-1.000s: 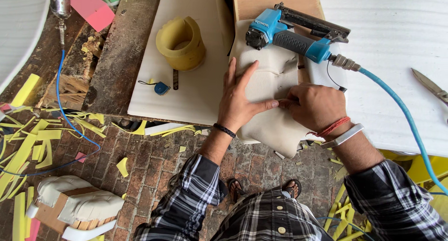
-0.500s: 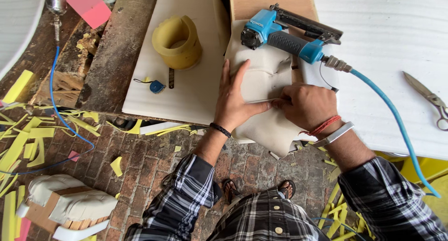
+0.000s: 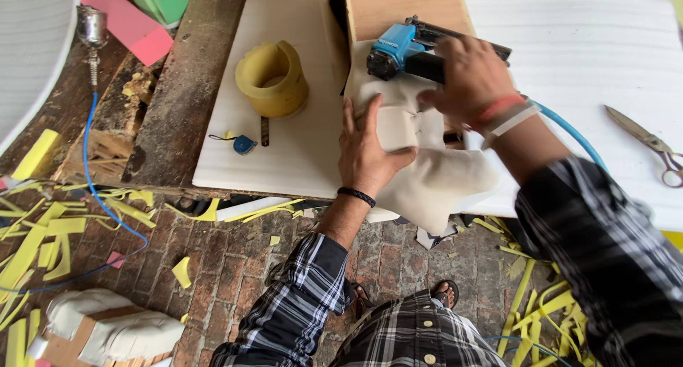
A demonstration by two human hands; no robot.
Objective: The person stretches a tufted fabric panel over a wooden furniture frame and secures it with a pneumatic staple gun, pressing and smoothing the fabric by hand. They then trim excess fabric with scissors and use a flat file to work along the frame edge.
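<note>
Your left hand [image 3: 370, 150] lies flat and open on the cream fabric [image 3: 434, 175], fingers spread, pressing it down at the near edge of the worktop [image 3: 299, 146], where the cloth hangs over the edge. Your right hand [image 3: 466, 79] is closed around the blue staple gun [image 3: 398, 50], which stands on the same fabric just behind the left hand. A yellow foam ring [image 3: 274, 79] rests further left on the white sheet. Scissors [image 3: 647, 143] lie near the right edge. Below, the brick floor [image 3: 235, 260] is covered with yellow foam scraps [image 3: 43, 232]
</note>
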